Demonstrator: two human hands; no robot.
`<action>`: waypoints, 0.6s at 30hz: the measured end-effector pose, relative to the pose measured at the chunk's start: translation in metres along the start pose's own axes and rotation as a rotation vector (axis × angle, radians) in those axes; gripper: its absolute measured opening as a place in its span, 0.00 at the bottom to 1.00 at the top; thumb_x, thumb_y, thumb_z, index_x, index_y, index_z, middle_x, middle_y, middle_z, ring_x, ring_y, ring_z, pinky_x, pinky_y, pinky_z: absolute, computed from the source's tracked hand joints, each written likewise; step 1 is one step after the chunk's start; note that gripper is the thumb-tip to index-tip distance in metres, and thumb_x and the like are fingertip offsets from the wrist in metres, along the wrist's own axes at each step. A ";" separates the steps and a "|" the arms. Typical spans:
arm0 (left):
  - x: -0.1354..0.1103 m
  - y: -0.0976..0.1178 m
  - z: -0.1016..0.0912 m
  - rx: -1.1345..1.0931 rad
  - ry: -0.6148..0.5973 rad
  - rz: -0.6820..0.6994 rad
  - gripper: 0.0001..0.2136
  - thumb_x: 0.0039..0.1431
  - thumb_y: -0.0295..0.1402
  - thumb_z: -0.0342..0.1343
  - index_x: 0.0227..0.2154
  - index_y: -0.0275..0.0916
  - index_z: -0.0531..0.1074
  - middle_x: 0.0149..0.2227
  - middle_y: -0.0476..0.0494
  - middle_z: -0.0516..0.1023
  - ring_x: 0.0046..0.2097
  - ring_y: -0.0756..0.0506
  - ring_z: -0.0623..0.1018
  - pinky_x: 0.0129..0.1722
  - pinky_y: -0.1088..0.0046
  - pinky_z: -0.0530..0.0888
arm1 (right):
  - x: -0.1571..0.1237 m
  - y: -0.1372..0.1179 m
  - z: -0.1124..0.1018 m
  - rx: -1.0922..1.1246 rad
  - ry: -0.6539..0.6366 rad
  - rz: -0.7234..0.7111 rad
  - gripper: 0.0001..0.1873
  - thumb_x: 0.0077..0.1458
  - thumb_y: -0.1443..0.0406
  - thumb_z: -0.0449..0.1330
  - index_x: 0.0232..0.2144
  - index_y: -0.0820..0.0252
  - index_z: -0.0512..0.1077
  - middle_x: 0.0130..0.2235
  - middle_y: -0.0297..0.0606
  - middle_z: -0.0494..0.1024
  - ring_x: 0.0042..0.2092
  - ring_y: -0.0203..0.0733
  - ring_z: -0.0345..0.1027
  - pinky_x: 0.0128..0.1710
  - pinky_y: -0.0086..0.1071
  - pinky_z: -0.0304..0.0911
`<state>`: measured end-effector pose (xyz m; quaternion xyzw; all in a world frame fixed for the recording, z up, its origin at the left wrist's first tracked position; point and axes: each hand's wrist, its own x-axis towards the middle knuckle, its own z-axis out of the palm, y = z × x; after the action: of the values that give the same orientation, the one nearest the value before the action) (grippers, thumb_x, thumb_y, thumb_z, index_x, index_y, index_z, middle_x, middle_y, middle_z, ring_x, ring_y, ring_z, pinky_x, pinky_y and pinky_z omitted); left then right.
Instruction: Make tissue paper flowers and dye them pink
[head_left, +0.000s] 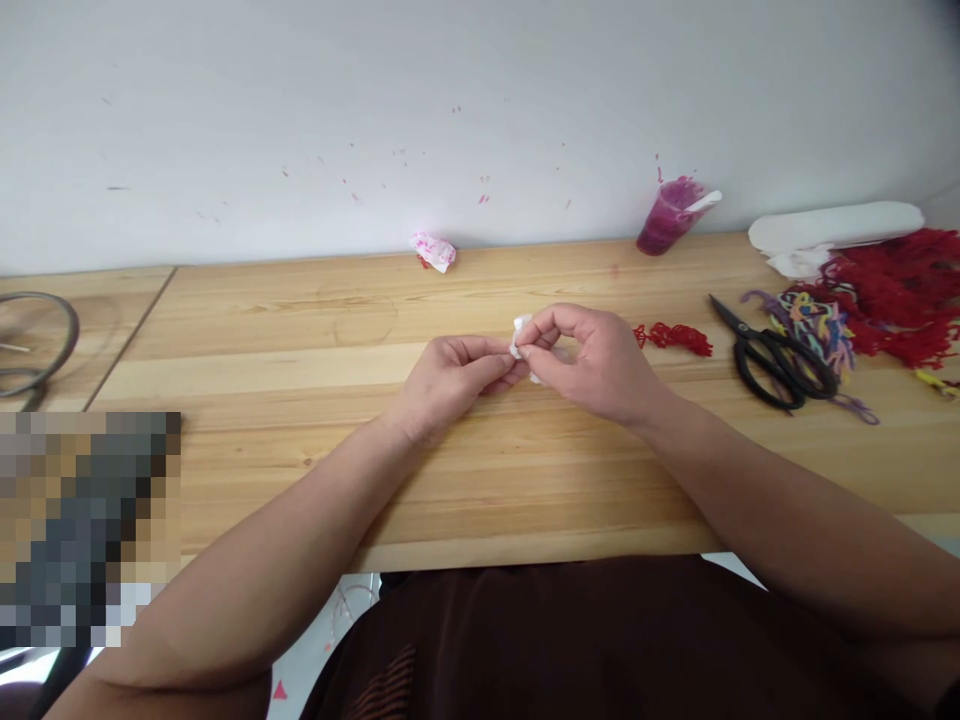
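Note:
A small crumpled piece of white tissue (520,326) is held above the middle of the wooden table. My left hand (465,380) pinches its lower end between thumb and fingers. From the other side my right hand (589,355) grips it with thumb and forefinger, so the fingertips of both hands nearly meet. A bit of white also shows below the right thumb. Just past my right hand lies a bundle of red yarn (679,339), partly hidden behind that hand.
Black scissors (780,365) lie on the right beside multicoloured yarn scraps (821,325) and a red yarn heap (900,295). Behind are a white roll (836,225) and a cup of purple liquid (670,220). A pink-stained white wad (435,250) sits by the wall.

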<state>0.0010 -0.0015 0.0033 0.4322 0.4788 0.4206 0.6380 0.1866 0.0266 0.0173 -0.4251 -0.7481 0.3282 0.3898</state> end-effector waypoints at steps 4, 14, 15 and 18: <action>0.000 0.000 -0.001 0.022 0.009 -0.009 0.12 0.53 0.38 0.67 0.37 0.36 0.85 0.34 0.40 0.85 0.35 0.47 0.80 0.38 0.70 0.75 | 0.000 0.000 0.000 -0.006 0.001 -0.003 0.02 0.52 0.68 0.65 0.30 0.57 0.77 0.32 0.33 0.82 0.34 0.40 0.76 0.42 0.37 0.72; 0.000 0.003 -0.001 0.069 0.013 0.006 0.11 0.54 0.40 0.67 0.34 0.36 0.85 0.33 0.40 0.85 0.33 0.47 0.79 0.35 0.71 0.74 | 0.000 -0.001 0.000 -0.003 0.004 -0.027 0.03 0.53 0.69 0.65 0.31 0.56 0.78 0.32 0.33 0.83 0.35 0.41 0.77 0.43 0.38 0.72; 0.000 0.004 -0.001 0.073 0.019 0.009 0.11 0.54 0.40 0.67 0.33 0.36 0.85 0.33 0.40 0.85 0.32 0.47 0.79 0.35 0.71 0.73 | -0.001 0.000 0.000 -0.003 0.004 -0.034 0.03 0.53 0.69 0.65 0.31 0.56 0.79 0.32 0.33 0.83 0.35 0.41 0.77 0.43 0.38 0.72; 0.000 0.005 -0.001 0.074 0.043 0.011 0.11 0.53 0.40 0.67 0.32 0.36 0.85 0.32 0.41 0.84 0.32 0.48 0.78 0.34 0.71 0.73 | -0.001 0.000 0.000 0.001 0.010 -0.055 0.04 0.53 0.69 0.65 0.32 0.56 0.80 0.34 0.33 0.84 0.36 0.42 0.77 0.44 0.39 0.72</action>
<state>-0.0004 -0.0002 0.0081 0.4491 0.5054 0.4151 0.6088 0.1876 0.0256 0.0167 -0.4057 -0.7575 0.3157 0.4025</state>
